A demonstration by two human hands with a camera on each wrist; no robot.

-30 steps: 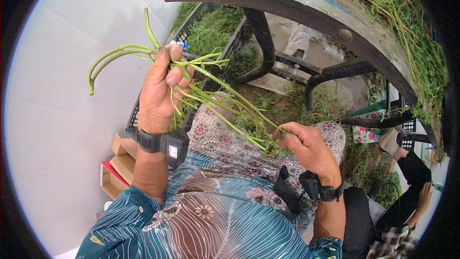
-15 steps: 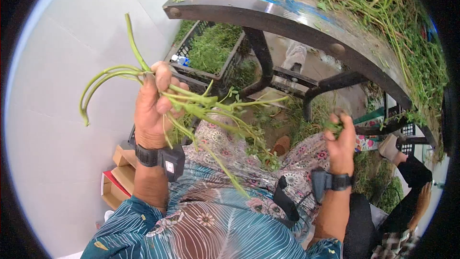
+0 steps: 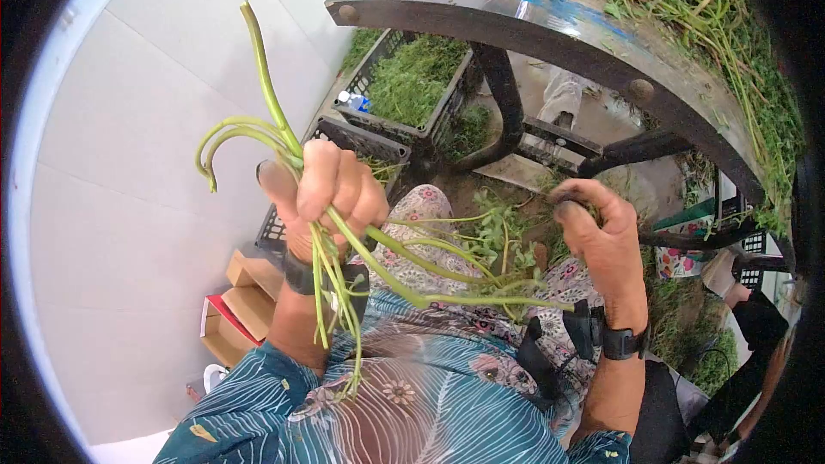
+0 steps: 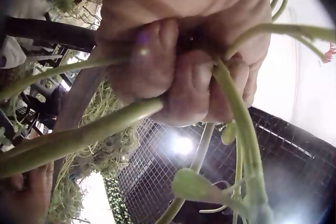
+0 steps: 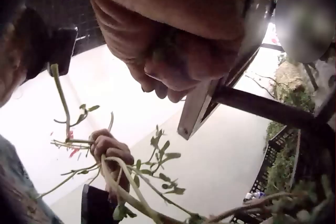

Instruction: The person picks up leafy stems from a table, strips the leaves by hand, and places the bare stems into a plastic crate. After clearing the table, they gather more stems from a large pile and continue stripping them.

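Note:
My left hand (image 3: 326, 193) grips a bunch of long green plant stems (image 3: 391, 279) in curled fingers. Thick cut ends stick up past the thumb, while leafy ends (image 3: 494, 236) hang out over my lap. In the left wrist view the stems (image 4: 84, 134) pass between the curled fingers (image 4: 184, 85). To the right, apart from the bunch, my right hand (image 3: 606, 236) is curled round a small bit of greens, mostly hidden by the fingers. A trace of green (image 5: 165, 50) shows inside that palm in the right wrist view.
A dark-edged table (image 3: 516, 26) arches across the top, with a heap of greens (image 3: 713, 51) at its right. Black crates (image 3: 412, 129) of greens stand below it near the wall. Cardboard boxes (image 3: 245, 296) sit at left. Another person's dark-clothed leg (image 3: 739, 361) is at far right.
My right hand drew away from the leafy ends to the right, carrying a bit of greens, and its fingers have since curled further. My left hand has turned, swinging the stems about.

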